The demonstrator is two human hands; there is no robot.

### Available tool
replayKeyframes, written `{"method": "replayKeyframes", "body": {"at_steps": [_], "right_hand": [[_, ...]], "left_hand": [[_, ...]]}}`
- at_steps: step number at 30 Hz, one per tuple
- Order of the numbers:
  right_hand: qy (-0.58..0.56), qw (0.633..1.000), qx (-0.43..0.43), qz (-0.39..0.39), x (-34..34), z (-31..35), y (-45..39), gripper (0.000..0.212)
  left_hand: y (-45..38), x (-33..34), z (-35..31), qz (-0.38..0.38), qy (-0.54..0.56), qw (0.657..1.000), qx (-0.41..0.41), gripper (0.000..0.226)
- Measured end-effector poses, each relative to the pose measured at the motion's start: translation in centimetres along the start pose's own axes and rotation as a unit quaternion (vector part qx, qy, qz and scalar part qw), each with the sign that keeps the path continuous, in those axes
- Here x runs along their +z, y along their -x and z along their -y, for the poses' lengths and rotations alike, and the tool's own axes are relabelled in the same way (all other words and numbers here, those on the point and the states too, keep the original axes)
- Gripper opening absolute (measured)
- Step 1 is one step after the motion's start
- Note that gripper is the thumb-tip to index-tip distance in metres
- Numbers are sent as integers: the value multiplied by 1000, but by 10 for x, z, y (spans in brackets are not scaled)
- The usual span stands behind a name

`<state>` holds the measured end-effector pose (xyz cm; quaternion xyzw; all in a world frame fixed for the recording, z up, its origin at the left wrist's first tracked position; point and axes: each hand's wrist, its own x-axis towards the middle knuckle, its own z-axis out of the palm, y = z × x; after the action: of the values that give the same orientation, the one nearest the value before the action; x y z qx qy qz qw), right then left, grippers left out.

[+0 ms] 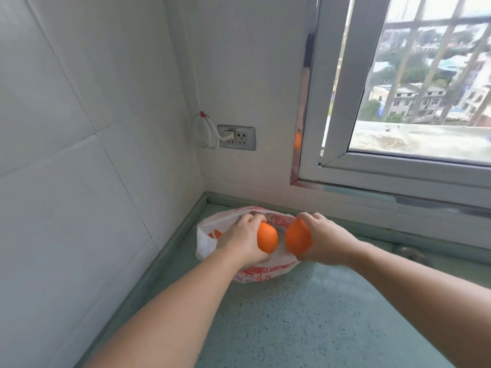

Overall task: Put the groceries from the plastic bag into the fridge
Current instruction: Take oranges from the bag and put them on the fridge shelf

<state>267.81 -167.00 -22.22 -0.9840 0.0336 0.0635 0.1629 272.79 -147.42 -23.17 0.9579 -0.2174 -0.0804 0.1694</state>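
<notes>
A white plastic bag with red print lies open on the green countertop, in the corner by the tiled wall. My left hand grips an orange just above the bag's opening. My right hand holds a second orange beside the first, the two fruits almost touching. More orange fruit shows through the bag's left side. The fridge is out of view.
White tiled walls close off the left and back. A wall socket with a white plug and coiled cable sits above the bag. A window with a metal sill fills the right.
</notes>
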Motion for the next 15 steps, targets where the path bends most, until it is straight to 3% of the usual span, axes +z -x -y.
{"method": "replayKeyframes", "body": {"at_steps": [5, 15], "right_hand": [[-12, 999, -14, -45, -51, -8, 50, 65], [16, 991, -10, -129, -133, -43, 143, 68]], "left_hand": [[36, -39, -54, -35, -1, 999, 3, 82], [76, -84, -165, -108, -9, 993, 53, 76]]}}
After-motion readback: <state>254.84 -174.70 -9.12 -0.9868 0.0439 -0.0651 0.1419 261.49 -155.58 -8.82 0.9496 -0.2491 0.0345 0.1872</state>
